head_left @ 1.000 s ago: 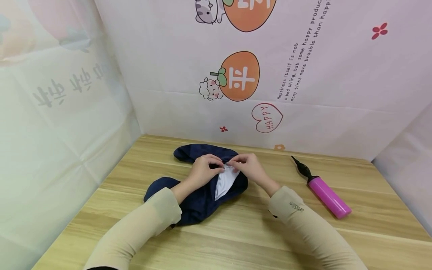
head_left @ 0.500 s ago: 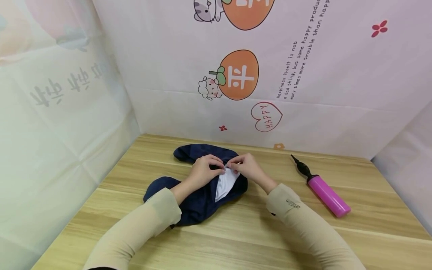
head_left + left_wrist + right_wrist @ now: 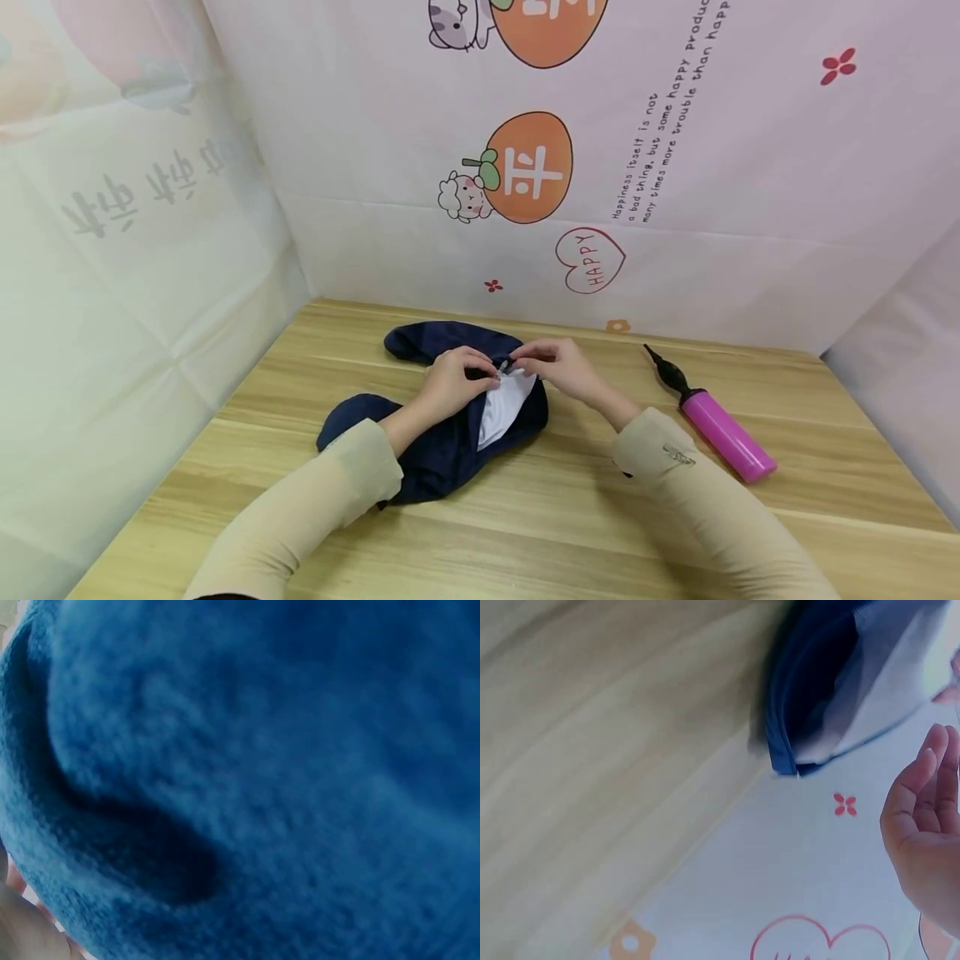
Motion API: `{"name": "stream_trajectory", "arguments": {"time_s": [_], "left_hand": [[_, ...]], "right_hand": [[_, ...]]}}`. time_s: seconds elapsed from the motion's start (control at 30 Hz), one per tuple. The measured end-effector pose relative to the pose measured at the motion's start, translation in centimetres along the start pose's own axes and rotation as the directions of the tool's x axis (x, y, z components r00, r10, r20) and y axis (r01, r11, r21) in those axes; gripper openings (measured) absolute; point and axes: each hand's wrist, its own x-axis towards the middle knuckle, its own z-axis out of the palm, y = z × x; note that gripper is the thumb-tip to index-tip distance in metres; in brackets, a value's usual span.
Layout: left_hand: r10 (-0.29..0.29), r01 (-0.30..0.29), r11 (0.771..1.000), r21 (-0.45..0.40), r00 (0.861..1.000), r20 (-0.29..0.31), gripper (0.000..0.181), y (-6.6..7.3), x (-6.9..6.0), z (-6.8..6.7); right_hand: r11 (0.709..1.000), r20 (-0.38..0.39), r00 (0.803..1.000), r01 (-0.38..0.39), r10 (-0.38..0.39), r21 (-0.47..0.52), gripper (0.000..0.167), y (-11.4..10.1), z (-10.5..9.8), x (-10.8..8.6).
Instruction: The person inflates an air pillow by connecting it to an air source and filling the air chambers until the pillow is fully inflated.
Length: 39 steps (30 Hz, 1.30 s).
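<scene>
A dark blue plush item (image 3: 442,454) lies on the table, its slit spread around a white inner piece (image 3: 504,408). My left hand (image 3: 453,379) pinches the upper edge of the white piece. Close by its fingertips is a small greyish, see-through bit (image 3: 503,366). My right hand (image 3: 562,367) is just right of that bit, thumb and fingers slightly parted. The right wrist view has this hand (image 3: 926,832) beside the white piece (image 3: 889,675), with nothing seen between its fingers. Blue plush (image 3: 262,765) fills most of the left wrist view.
A pink hand pump (image 3: 727,435) with a black nozzle lies on the wooden table (image 3: 525,533), right of the plush. Printed white sheets (image 3: 375,150) stand behind and at the sides of the table.
My right hand has moved slightly right and away from the left fingertips, its thumb and fingers parting. The small greyish bit shows more plainly. My left hand has hardly moved.
</scene>
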Motion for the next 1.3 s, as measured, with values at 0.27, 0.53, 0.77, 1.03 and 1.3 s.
{"name": "stream_trajectory", "arguments": {"time_s": [0.27, 0.53, 0.77, 1.03, 1.3], "left_hand": [[-0.002, 0.002, 1.0, 0.004, 1.0, -0.004, 0.009, 0.1, 0.0, 0.0], [-0.011, 0.011, 1.0, -0.002, 1.0, 0.004, 0.008, 0.1, -0.1, -0.2], [-0.015, 0.015, 1.0, 0.008, 1.0, 0.005, 0.011, 0.2, -0.1, -0.2], [-0.007, 0.007, 1.0, 0.008, 1.0, 0.005, 0.011, 0.3, -0.1, -0.1], [-0.007, 0.007, 1.0, -0.005, 1.0, 0.002, 0.011, 0.2, -0.2, -0.1]], "right_hand": [[0.999, -0.027, 0.999, -0.02, 0.02, 0.027, 0.028, -0.5, -2.7, -1.6], [0.999, -0.071, 0.997, 0.005, -0.008, -0.036, 0.028, -1.1, -6.2, -3.4], [0.993, -0.125, 0.992, -0.014, -0.001, -0.118, 0.03, -0.6, -9.5, -5.8], [0.938, -0.189, 0.982, -0.064, -0.002, -0.341, 0.03, 1.3, -13.1, -9.5], [0.867, -0.185, 0.974, -0.202, 0.13, -0.455, 0.039, 3.5, -15.6, -12.3]]}}
